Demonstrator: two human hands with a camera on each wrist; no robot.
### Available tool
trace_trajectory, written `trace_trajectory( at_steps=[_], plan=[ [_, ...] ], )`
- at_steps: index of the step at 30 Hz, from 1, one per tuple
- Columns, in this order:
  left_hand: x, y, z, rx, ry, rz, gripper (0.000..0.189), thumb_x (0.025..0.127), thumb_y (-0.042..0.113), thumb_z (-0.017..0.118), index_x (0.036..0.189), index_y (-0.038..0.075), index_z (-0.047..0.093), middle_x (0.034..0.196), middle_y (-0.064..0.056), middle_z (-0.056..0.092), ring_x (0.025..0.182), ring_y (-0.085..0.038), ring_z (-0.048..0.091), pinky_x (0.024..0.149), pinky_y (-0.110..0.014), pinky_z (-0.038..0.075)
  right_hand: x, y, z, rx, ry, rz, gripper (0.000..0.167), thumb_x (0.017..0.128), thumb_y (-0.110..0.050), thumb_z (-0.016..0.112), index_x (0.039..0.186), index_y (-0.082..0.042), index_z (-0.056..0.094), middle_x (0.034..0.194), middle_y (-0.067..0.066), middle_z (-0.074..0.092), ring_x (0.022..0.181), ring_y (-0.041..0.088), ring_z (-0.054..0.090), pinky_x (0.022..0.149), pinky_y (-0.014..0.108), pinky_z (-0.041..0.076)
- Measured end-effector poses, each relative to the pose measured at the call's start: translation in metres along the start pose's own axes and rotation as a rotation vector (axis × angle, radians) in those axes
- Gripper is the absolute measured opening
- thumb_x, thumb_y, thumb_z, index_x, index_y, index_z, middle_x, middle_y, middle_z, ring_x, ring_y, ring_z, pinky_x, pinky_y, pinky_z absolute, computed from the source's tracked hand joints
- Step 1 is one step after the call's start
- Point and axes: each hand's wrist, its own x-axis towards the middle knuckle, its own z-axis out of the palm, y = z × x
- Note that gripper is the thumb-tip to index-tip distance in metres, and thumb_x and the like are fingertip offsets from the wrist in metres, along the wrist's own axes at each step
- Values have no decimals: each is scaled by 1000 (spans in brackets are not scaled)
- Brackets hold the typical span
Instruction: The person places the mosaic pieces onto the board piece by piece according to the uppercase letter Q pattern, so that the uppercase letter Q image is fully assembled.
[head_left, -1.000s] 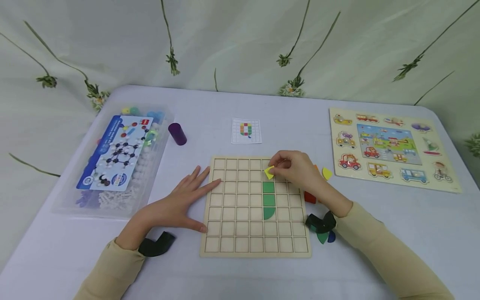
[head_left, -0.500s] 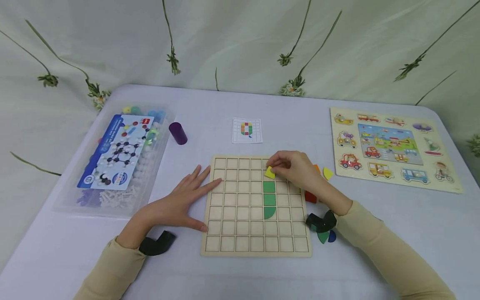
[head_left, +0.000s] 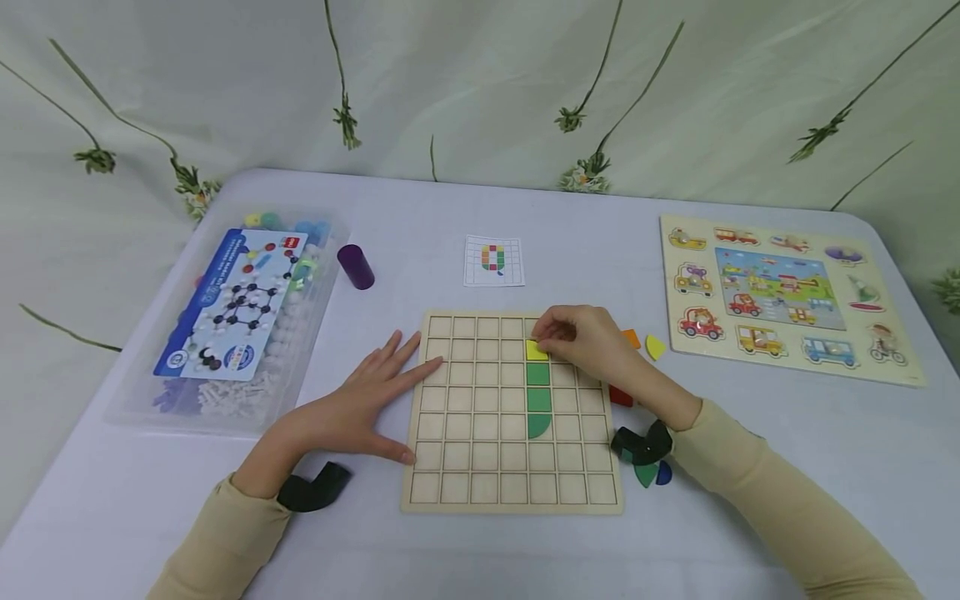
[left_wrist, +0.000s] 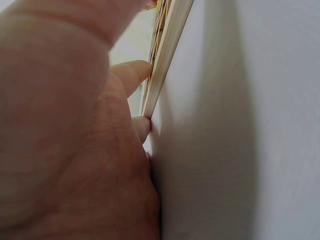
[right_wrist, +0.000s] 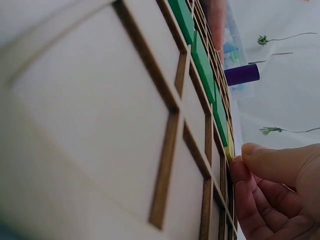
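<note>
A wooden grid board [head_left: 485, 500] lies flat on the table. In one of its columns sit two green square tiles [head_left: 538, 401] and a green rounded-corner tile [head_left: 538, 426]. Directly above them in the head view, a yellow square tile [head_left: 536, 350] lies in its cell. My right hand [head_left: 588, 337] has thumb and forefinger pinched at this tile's edge; the right wrist view shows the fingertips [right_wrist: 250, 149] meeting beside the yellow. My left hand [head_left: 352, 408] rests spread at the board's left edge, its fingers touching the wooden side [left_wrist: 165, 55].
Loose orange [head_left: 632, 338], yellow [head_left: 655, 347], red [head_left: 621, 396] and other pieces lie right of the board. A pattern card [head_left: 493, 261] and purple cylinder [head_left: 356, 267] stand behind it. A plastic box [head_left: 300, 400] is left, a picture puzzle [head_left: 795, 300] right. Black bands [head_left: 315, 488] lie near the wrists.
My right hand has lowered the yellow square tile, turning it from tilted to flat in the cell above the green ones. My left hand has stayed at the board's edge.
</note>
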Motion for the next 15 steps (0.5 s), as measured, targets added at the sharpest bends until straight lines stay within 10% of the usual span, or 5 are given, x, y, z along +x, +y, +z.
trace_trajectory(
  at_steps=[15],
  plan=[
    [1,-2,1,7,6,4,109,66,55,78,151,20,18,155,-11,-7,137,-29,-18,107,-52,-4,-20,-2,-38,65,46,76,13,91,-11,63,99,-3,68,94,5,67,84,19,62,72,30,51]
  ],
)
